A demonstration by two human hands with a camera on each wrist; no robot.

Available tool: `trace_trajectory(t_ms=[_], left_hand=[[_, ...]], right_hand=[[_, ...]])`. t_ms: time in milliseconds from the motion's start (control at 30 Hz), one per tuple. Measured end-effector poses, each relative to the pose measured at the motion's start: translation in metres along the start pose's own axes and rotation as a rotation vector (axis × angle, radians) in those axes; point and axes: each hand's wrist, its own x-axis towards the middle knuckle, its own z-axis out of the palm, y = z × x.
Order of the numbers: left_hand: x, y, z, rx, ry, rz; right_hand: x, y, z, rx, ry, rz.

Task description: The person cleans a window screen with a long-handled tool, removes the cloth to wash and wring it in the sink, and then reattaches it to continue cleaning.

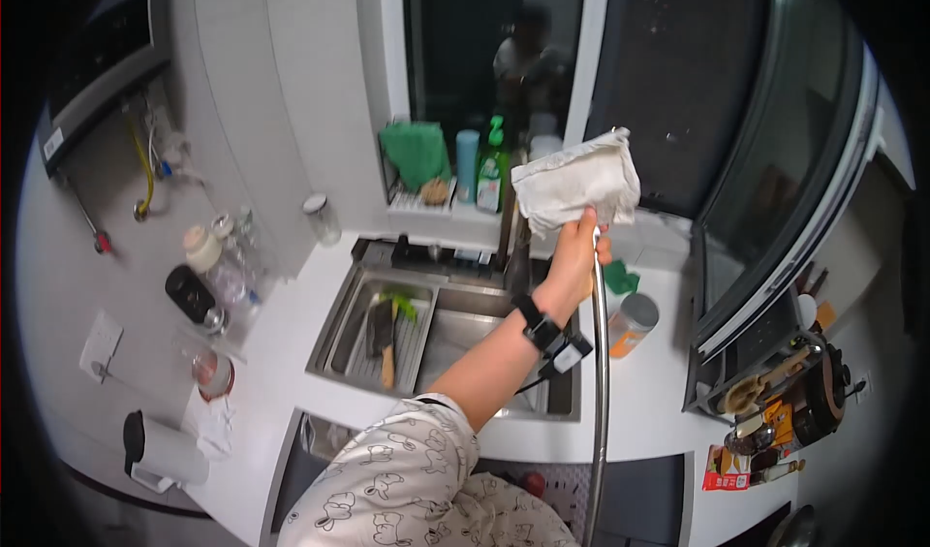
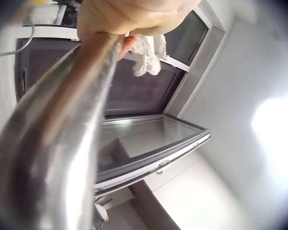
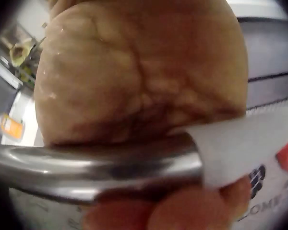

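One pole (image 1: 602,382), open window (image 1: 775,179), knife (image 1: 382,330) in sink (image 1: 460,326)

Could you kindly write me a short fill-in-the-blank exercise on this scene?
The pole in the left grip is made of ____.
The cloth just above that grip is coloured ____.
The knife lies in the kitchen ____.
The pump bottle is coloured ____.

Missing words: metal; white; sink; green.
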Motion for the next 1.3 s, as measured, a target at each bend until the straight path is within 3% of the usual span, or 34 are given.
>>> trace_trajectory(t_ms=[33,200,233,267,333,400,433,500,533,633,733,767,867,900,967,1000,1067,1100,1133,1200,1233,1267,1300], left_hand=[[-0.023,-0.009,-0.010,0.070,0.141,0.020],[-0.140,-0.045,-0.075,0.024,0.284,-0.285],[-0.158,-0.057,-0.098,0.010,0.203,-0.343],[-0.176,-0.048,-0.099,-0.010,0.262,-0.459],[-0.192,-0.064,-0.131,0.051,0.380,-0.502],[-0.185,-0.061,-0.159,0.050,0.427,-0.539],[-0.172,-0.068,-0.176,0.072,0.508,-0.548],[-0.154,-0.060,-0.189,0.027,0.591,-0.588],[-0.147,-0.061,-0.199,-0.020,0.635,-0.650],[-0.149,-0.078,-0.222,-0.099,0.636,-0.680],[-0.162,-0.091,-0.234,-0.090,0.587,-0.619],[-0.168,-0.094,-0.234,-0.093,0.603,-0.640],[-0.177,-0.089,-0.223,-0.015,0.488,-0.571],[-0.180,-0.085,-0.219,-0.022,0.404,-0.538],[-0.177,-0.067,-0.200,0.088,0.332,-0.508],[-0.172,-0.058,-0.196,0.081,0.338,-0.506],[-0.156,-0.045,-0.194,-0.078,0.345,-0.622],[-0.148,-0.050,-0.200,-0.002,0.273,-0.603],[-0.142,-0.053,-0.203,0.005,0.287,-0.583],[-0.124,-0.052,-0.209,0.137,0.401,-0.572],[-0.121,-0.052,-0.214,0.103,0.449,-0.561],[-0.120,-0.055,-0.219,0.104,0.470,-0.569],[-0.116,-0.059,-0.222,0.074,0.527,-0.558]], right_hand=[[0.003,0.000,-0.003,-0.034,0.007,0.029],[0.016,-0.002,-0.015,-0.318,-0.027,0.217],[0.019,-0.007,-0.016,-0.400,-0.060,0.247],[0.021,-0.017,-0.013,-0.502,-0.106,0.266],[0.028,-0.053,-0.001,-0.747,-0.262,0.218],[0.038,-0.110,0.040,-0.771,-0.388,-0.016],[0.047,-0.142,0.062,-0.825,-0.392,-0.153],[0.080,-0.196,0.094,-0.794,-0.259,-0.252],[0.106,-0.219,0.102,-0.921,-0.229,-0.437],[0.158,-0.290,0.157,-0.964,-0.318,-0.650],[0.224,-0.329,0.196,-0.979,-0.191,-0.888],[0.240,-0.336,0.209,-1.119,-0.081,-1.032],[0.278,-0.345,0.229,-1.384,-0.039,-1.245],[0.280,-0.348,0.234,-1.385,-0.044,-1.229],[0.280,-0.360,0.237,-1.501,-0.169,-1.301],[0.284,-0.370,0.233,-1.507,-0.174,-1.294],[0.291,-0.390,0.229,-1.382,-0.310,-0.782],[0.258,-0.396,0.252,-1.161,-0.315,-0.464],[0.258,-0.394,0.250,-0.777,-0.596,-0.325],[0.257,-0.385,0.261,-0.554,-0.635,-0.236],[0.252,-0.386,0.264,-0.670,-0.436,-0.322],[0.247,-0.387,0.268,-0.664,-0.447,-0.304],[0.241,-0.391,0.273,-0.853,-0.489,-0.665]])
